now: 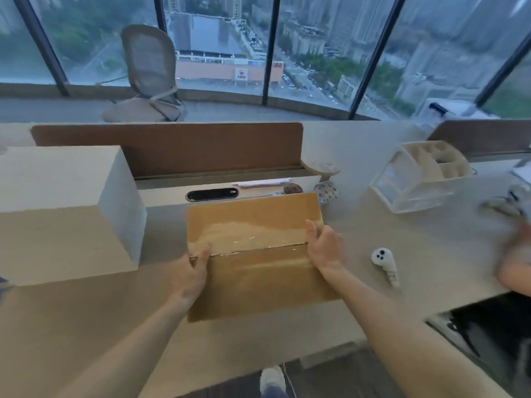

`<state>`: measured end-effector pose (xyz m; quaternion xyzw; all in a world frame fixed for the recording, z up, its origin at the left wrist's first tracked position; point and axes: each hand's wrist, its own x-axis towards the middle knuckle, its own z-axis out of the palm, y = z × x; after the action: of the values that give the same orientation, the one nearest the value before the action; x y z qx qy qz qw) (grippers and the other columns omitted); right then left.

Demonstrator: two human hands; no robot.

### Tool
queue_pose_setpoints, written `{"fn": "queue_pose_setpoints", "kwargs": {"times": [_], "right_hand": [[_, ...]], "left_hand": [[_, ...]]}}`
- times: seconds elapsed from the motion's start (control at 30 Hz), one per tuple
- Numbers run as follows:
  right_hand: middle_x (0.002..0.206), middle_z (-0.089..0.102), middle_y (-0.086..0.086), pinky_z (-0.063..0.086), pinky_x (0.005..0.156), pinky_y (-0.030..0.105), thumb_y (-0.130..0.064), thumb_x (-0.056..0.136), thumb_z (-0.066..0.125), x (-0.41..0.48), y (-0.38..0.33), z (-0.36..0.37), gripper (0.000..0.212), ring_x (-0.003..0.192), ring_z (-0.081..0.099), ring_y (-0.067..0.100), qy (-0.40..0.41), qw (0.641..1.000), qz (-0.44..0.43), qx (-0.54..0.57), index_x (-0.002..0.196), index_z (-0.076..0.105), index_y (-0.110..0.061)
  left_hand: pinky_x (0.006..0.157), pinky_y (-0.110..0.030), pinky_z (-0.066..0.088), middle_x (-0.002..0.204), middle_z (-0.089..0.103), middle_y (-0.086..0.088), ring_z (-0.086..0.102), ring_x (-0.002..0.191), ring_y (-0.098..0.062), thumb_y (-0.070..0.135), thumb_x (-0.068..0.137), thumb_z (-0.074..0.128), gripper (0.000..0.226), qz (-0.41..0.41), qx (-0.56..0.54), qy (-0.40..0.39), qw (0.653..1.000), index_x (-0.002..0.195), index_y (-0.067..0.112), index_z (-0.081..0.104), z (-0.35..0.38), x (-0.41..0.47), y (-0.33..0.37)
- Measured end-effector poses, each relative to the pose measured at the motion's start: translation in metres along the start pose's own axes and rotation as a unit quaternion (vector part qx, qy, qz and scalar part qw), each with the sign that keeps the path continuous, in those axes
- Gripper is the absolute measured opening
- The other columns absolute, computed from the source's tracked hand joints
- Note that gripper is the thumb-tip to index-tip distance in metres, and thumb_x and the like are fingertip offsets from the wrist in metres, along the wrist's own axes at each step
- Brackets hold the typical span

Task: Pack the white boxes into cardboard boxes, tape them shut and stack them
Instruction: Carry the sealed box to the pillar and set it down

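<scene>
Two grips on the taped cardboard box (258, 225), middle of the desk (86, 326) — left hand (189, 275) pinches the seam's end; right hand (323, 248) curls over the opposite edge, likely readying a lift.

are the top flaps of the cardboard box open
No, the flaps of the cardboard box lie shut, meeting at a seam under shiny clear tape.

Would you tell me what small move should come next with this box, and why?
Probably lift the cardboard box toward the large box on the left: clear tape already covers its seam, and the left hand and right hand grip its two ends.
</scene>
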<state>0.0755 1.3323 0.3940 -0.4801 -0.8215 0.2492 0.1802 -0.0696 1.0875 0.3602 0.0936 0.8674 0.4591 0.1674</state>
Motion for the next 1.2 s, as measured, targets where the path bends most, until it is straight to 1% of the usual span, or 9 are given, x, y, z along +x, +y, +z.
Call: {"fn": "queue_pose_setpoints", "kwargs": {"times": [0.1,0.2,0.37,0.47,0.6,0.73,0.83,1.07,1.2], "right_hand": [[0.095,0.068,0.021,0.032,0.068,0.032,-0.052,0.101,0.04,-0.041,0.01,-0.043,0.059,0.093,0.063,0.037,0.058,0.998,0.011,-0.027,0.095,0.067,0.0],[0.098,0.068,0.017,0.032,0.069,0.032,-0.054,0.101,0.038,-0.086,0.037,-0.091,0.058,0.094,0.063,0.034,0.103,0.992,0.072,-0.031,0.096,0.066,-0.004],[0.076,0.062,0.011,0.041,0.065,0.034,-0.056,0.1,0.037,-0.168,0.115,-0.161,0.061,0.08,0.061,0.032,0.204,0.964,0.165,-0.028,0.078,0.062,-0.005],[0.077,0.061,0.006,0.036,0.059,0.033,-0.061,0.098,0.035,-0.22,0.165,-0.2,0.064,0.076,0.058,0.027,0.269,0.934,0.235,-0.019,0.085,0.062,-0.005],[0.069,0.057,0.002,0.035,0.052,0.032,-0.062,0.099,0.033,-0.299,0.236,-0.248,0.063,0.067,0.055,0.021,0.33,0.887,0.322,-0.022,0.081,0.059,-0.006],[0.062,0.054,0.002,0.029,0.045,0.026,-0.056,0.101,0.036,-0.38,0.305,-0.299,0.058,0.057,0.05,0.015,0.365,0.842,0.396,-0.017,0.066,0.052,-0.011],[0.06,0.051,0.001,0.025,0.045,0.025,-0.056,0.101,0.037,-0.436,0.359,-0.335,0.058,0.056,0.047,0.014,0.392,0.804,0.446,-0.016,0.063,0.049,-0.013],[0.067,0.055,0.006,0.029,0.046,0.032,-0.064,0.097,0.034,-0.556,0.466,-0.405,0.062,0.069,0.057,0.029,0.457,0.712,0.533,-0.017,0.07,0.051,-0.012],[0.075,0.061,0.012,0.039,0.056,0.035,-0.069,0.094,0.03,-0.61,0.504,-0.427,0.068,0.075,0.059,0.034,0.485,0.664,0.57,-0.017,0.078,0.056,-0.008]], "left_hand": [[0.092,-0.044,0.046,0.111,0.068,-0.018,0.061,0.106,-0.038,0.056,0.099,0.046,0.06,0.043,-0.012,-0.049,0.998,0.113,0.001,0.067,-0.001,-0.02,0.007],[0.083,-0.042,0.049,0.099,0.07,-0.012,0.063,0.094,-0.033,0.055,0.099,0.045,0.053,0.099,-0.018,-0.118,0.988,0.102,0.008,0.069,0.014,-0.044,0.026],[0.061,-0.02,0.043,0.073,0.057,-0.001,0.053,0.068,-0.019,0.03,0.106,0.044,0.033,0.175,-0.053,-0.281,0.942,0.082,0.016,0.061,0.068,-0.113,0.073],[0.067,-0.037,0.045,0.082,0.065,-0.007,0.061,0.076,-0.025,0.034,0.107,0.042,0.036,0.205,-0.036,-0.361,0.909,0.088,0.014,0.064,0.117,-0.153,0.09],[0.062,-0.031,0.04,0.084,0.059,-0.005,0.056,0.074,-0.019,0.033,0.108,0.036,0.036,0.239,-0.017,-0.456,0.857,0.094,0.008,0.058,0.185,-0.238,0.115],[0.056,-0.026,0.035,0.08,0.056,-0.003,0.053,0.07,-0.015,0.04,0.105,0.041,0.037,0.274,0.027,-0.519,0.809,0.086,0.012,0.056,0.258,-0.336,0.131],[0.058,-0.025,0.041,0.097,0.063,-0.005,0.06,0.083,-0.016,0.047,0.101,0.048,0.039,0.285,0.052,-0.555,0.78,0.111,0.01,0.057,0.308,-0.418,0.141],[0.063,-0.023,0.042,0.099,0.061,0.004,0.059,0.09,-0.013,0.04,0.1,0.054,0.03,0.337,0.077,-0.636,0.69,0.116,0.015,0.056,0.399,-0.597,0.154],[0.073,-0.035,0.056,0.111,0.067,-0.004,0.066,0.095,-0.021,0.05,0.092,0.063,0.047,0.285,0.101,-0.695,0.653,0.121,0.014,0.055,0.443,-0.669,0.154]]}}
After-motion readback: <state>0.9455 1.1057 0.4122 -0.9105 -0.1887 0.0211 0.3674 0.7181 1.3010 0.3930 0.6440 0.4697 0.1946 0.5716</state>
